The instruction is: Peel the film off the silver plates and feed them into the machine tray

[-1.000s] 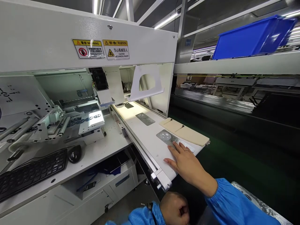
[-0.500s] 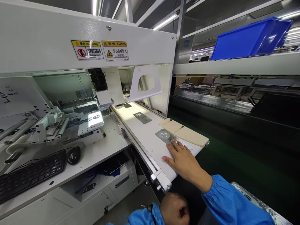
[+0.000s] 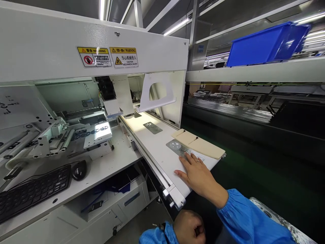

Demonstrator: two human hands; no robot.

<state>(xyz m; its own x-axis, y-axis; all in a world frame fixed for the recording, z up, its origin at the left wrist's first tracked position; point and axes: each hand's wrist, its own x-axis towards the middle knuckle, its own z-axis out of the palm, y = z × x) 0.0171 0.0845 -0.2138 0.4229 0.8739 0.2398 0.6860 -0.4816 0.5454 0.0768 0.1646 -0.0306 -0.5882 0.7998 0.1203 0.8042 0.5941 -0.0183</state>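
Note:
My right hand (image 3: 196, 174) lies flat with fingers spread, its fingertips over the near end of a thin grey phone back panel (image 3: 174, 145). The panel has round camera cutouts at its far end and a shiny, speckled near part, partly hidden by the hand. It rests on the white conveyor belt (image 3: 152, 145), beside a cream guide plate (image 3: 199, 144). Farther up the belt lies a second phone back panel (image 3: 152, 128). Below the belt's near end, my left hand (image 3: 189, 226) is curled into a fist, with nothing visible in it.
The belt runs into a white machine (image 3: 157, 54) with warning labels, past a white bracket (image 3: 157, 91). A keyboard (image 3: 38, 189) and mouse (image 3: 79, 170) sit on the left ledge. Right of the belt lies a dark green surface (image 3: 243, 162); above it, blue bins (image 3: 256, 47) stand on a shelf.
The belt and its panels have shifted slightly toward the machine. My right hand has barely moved and stays flat by the nearest panel; my left fist is nearly unchanged.

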